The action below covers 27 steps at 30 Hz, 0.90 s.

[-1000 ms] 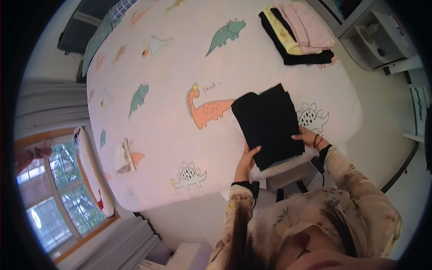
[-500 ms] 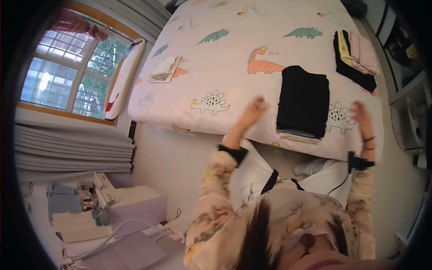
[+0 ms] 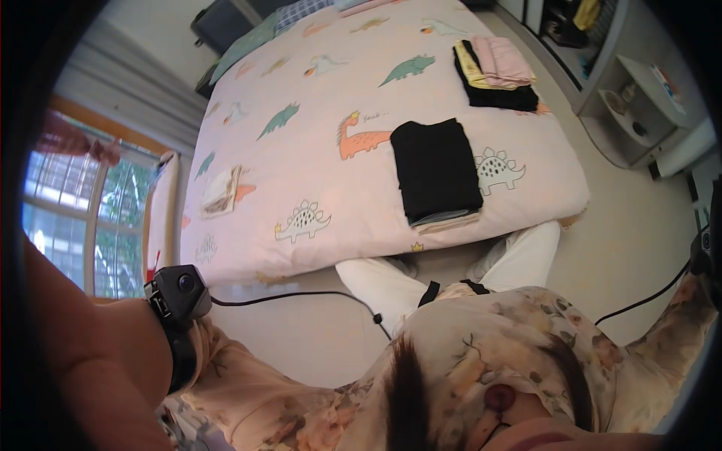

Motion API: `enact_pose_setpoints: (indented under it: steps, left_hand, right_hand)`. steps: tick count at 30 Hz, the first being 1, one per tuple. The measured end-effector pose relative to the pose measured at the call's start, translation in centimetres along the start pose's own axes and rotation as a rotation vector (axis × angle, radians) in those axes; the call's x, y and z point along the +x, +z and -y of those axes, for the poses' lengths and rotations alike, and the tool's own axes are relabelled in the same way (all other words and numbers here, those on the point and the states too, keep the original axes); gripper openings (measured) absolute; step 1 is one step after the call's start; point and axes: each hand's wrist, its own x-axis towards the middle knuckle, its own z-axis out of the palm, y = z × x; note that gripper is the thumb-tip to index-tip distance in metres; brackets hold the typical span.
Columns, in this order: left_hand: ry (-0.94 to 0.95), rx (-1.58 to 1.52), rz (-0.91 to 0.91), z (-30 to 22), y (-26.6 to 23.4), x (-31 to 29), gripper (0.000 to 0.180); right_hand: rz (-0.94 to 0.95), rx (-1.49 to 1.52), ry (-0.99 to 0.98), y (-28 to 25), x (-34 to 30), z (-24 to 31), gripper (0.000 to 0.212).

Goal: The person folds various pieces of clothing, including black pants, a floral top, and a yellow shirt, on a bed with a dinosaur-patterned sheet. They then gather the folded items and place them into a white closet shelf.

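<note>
And the left hand (image 3: 83,353) looms huge at the lower left, close to the lens, its fingers lost in the dark rim: whether it is spread or curled, I cannot tell. On its wrist sits a small black camera (image 3: 180,289), a black cable (image 3: 293,295) trailing from it. Over on the right, only a forearm in a floral sleeve (image 3: 673,331) shows, with another wrist camera (image 3: 705,248) at the very edge; the right hand itself is out of view, so no call on that grip.

Now out to the black folded stack (image 3: 436,165)! It lies on the near part of the bed (image 3: 323,180), neither hand on it, with grey and beige folded edges peeking out at the near end. Those layers don't quite line up, so good handling, I'd say, means squaring the sides with both palms, supporting the bottom layer and keeping everything level; pinching only the top piece could let the rest slide.

Beyond it, to the right, a second pile: pink cloth (image 3: 504,60) and yellow cloth (image 3: 474,69) over black cloth (image 3: 500,99). Well off to the left lies a small pale folded piece (image 3: 220,192), alone on the dinosaur print.
</note>
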Motion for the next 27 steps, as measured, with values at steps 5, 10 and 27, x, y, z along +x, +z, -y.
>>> enact_pose_setpoints:
  steps: [5,10,27]
  left_hand:
    - [0.024,0.017,0.026,1.0,0.6,-0.6,0.061]
    - [0.041,0.052,0.045,0.9,0.8,-1.4,0.06]
    - [0.045,0.038,0.027,1.4,0.2,-1.0,0.056]
  right_hand:
    - [0.13,-0.097,0.503,6.6,-12.0,-6.9,0.068]
    - [0.103,-0.045,0.766,10.5,-20.8,-9.5,0.064]
    - [0.078,-0.038,0.875,7.9,-22.2,-7.7,0.051]
